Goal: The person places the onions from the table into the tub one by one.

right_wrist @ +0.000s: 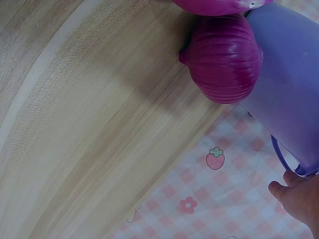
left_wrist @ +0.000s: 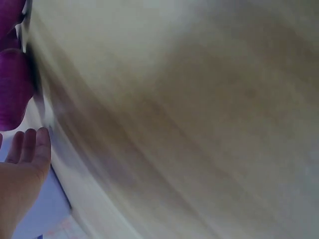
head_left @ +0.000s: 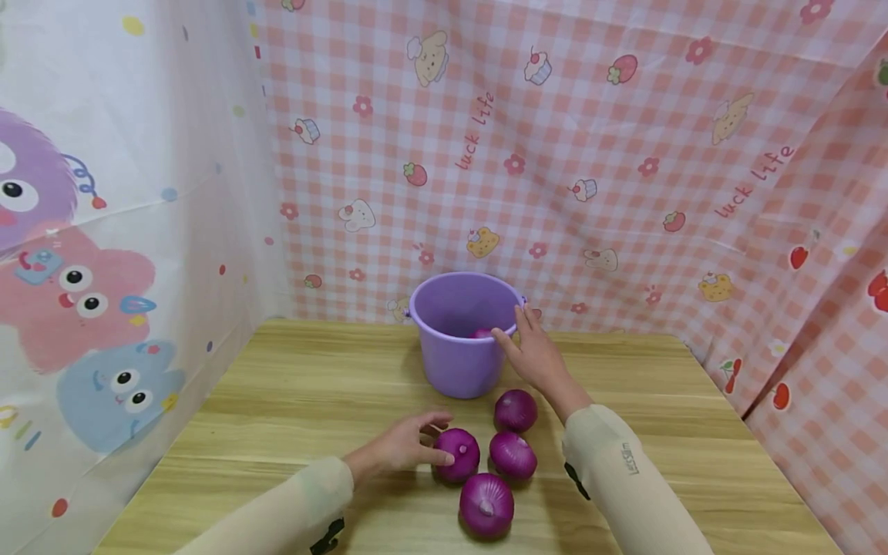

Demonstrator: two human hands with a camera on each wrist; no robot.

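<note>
A purple bucket [head_left: 461,366] stands upright toward the back of the table, with part of a red onion [head_left: 482,334] showing inside. At the bucket's right rim is my right hand [head_left: 537,358], its fingers fairly straight and touching the rim. My left hand [head_left: 398,445] is at the leftmost red onion [head_left: 458,455], thumb over its front and fingers loosely bent by its far side. The left wrist view shows these fingers [left_wrist: 31,147] beside an onion [left_wrist: 14,89]. Three more onions lie close by: one near the bucket [head_left: 516,411], a middle one [head_left: 513,455] and a front one [head_left: 487,506].
The wood-grain table [head_left: 312,401] extends to both sides of the bucket. Behind it hangs a pink checked cloth [head_left: 375,254], and a white cartoon-print cloth [head_left: 201,231] hangs at the left. The bucket's handle [right_wrist: 280,155] hangs down beside its wall.
</note>
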